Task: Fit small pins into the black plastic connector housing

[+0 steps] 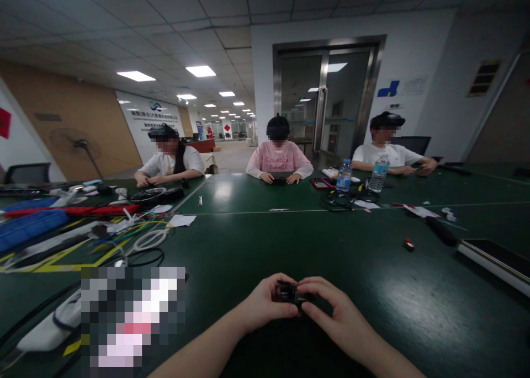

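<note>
Both hands meet over the dark green table (pixel 232 245), close to its near edge. Between them is a small, glossy black object (pixel 287 293) whose kind I cannot make out. My left hand (pixel 265 302) grips its left side, with thumb in front and fingers behind. On the other side, the fingertips and thumb of my right hand (pixel 331 306) pinch its right end. The fingers cover part of the object. A small red and silver piece (pixel 408 245) lies on the table to the right of my hands.
Cables (pixel 151 240), a blue tray (pixel 33 229) and a white power strip (pixel 53 328) crowd the left. Water bottles (pixel 343 176) stand far right of centre; a white-edged flat device (pixel 497 262) lies at right. Three people wearing headsets sit across the table.
</note>
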The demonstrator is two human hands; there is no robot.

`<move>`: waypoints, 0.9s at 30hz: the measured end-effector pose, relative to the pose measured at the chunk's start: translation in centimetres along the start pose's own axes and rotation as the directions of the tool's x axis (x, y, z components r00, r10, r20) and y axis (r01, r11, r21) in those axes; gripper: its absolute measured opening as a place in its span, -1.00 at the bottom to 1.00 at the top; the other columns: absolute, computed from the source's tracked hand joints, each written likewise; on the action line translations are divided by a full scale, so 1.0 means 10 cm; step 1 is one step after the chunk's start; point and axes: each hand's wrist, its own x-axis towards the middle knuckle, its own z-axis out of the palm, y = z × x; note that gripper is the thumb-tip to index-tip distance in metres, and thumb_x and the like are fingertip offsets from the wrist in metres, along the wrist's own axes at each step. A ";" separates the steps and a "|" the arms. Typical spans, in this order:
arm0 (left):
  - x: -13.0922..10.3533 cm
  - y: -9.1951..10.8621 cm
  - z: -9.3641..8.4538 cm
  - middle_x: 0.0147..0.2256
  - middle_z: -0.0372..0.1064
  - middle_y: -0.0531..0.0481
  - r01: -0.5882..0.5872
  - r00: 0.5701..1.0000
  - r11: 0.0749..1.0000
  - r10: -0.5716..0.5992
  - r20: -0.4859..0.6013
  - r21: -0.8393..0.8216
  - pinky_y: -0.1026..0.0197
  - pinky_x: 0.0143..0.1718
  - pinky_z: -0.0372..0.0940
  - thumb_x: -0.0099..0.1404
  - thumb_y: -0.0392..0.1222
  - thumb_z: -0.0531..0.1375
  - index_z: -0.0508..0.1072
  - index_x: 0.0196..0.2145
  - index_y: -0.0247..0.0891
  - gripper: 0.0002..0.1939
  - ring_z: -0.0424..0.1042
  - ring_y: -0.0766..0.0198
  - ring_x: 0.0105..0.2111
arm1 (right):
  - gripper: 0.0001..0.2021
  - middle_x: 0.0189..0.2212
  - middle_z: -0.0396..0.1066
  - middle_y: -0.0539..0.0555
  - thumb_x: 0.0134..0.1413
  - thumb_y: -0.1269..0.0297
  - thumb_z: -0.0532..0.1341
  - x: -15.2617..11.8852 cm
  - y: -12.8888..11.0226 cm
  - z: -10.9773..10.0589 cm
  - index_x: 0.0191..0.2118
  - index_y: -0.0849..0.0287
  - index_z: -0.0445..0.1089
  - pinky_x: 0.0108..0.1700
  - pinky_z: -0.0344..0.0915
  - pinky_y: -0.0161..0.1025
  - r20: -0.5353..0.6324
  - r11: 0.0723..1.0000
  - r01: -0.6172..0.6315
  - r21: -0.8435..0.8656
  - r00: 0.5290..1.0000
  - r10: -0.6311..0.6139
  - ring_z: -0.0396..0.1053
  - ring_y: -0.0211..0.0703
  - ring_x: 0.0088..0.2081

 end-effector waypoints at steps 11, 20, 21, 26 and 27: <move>-0.02 -0.02 0.00 -0.31 0.35 0.01 0.016 1.000 0.990 -0.019 0.020 0.137 0.20 -0.28 0.24 -0.03 -0.21 0.37 0.29 -0.14 -0.29 -0.49 0.39 0.32 -0.35 | -0.83 -0.10 0.35 0.08 0.03 0.31 0.20 0.00 -0.03 -0.06 -0.21 0.07 0.44 0.03 0.22 -0.10 0.055 0.997 -0.037 -0.066 0.998 0.041 0.32 -0.07 -0.05; -0.04 -0.01 0.01 -0.28 0.33 0.00 0.002 0.999 0.963 -0.014 0.043 0.270 0.21 -0.28 0.23 0.04 -0.17 0.33 0.28 -0.13 -0.27 -0.54 0.37 0.29 -0.29 | -0.83 -0.11 0.36 0.05 0.00 0.33 0.21 -0.02 -0.05 -0.09 -0.23 0.02 0.43 0.03 0.23 -0.10 0.089 0.991 -0.044 -0.123 0.995 0.055 0.31 -0.08 -0.05; -0.04 0.00 0.01 -0.28 0.34 -0.01 0.004 0.999 0.965 -0.016 0.045 0.262 0.20 -0.28 0.23 0.04 -0.17 0.33 0.28 -0.13 -0.27 -0.54 0.37 0.28 -0.29 | -0.83 -0.12 0.37 0.06 0.01 0.33 0.20 -0.03 -0.05 -0.09 -0.23 0.02 0.43 0.02 0.23 -0.11 0.090 0.992 -0.043 -0.119 0.994 0.054 0.31 -0.08 -0.06; -0.04 0.03 0.04 -0.30 0.36 -0.02 -0.003 0.999 0.987 -0.005 0.049 0.163 0.19 -0.28 0.23 0.00 -0.16 0.36 0.26 -0.18 -0.30 -0.53 0.40 0.28 -0.32 | -0.84 -0.14 0.38 0.05 0.03 0.33 0.19 -0.02 -0.09 -0.08 -0.23 0.04 0.42 0.00 0.25 -0.13 0.091 0.994 -0.031 -0.104 0.995 0.041 0.32 -0.09 -0.08; -0.04 0.03 0.05 -0.31 0.37 -0.01 -0.002 0.999 0.990 -0.005 0.048 0.142 0.19 -0.28 0.23 -0.01 -0.16 0.36 0.26 -0.19 -0.30 -0.53 0.40 0.29 -0.32 | -0.84 -0.14 0.38 0.04 0.03 0.34 0.19 -0.02 -0.09 -0.08 -0.22 0.04 0.42 0.00 0.25 -0.13 0.089 0.995 -0.028 -0.098 0.995 0.037 0.32 -0.10 -0.08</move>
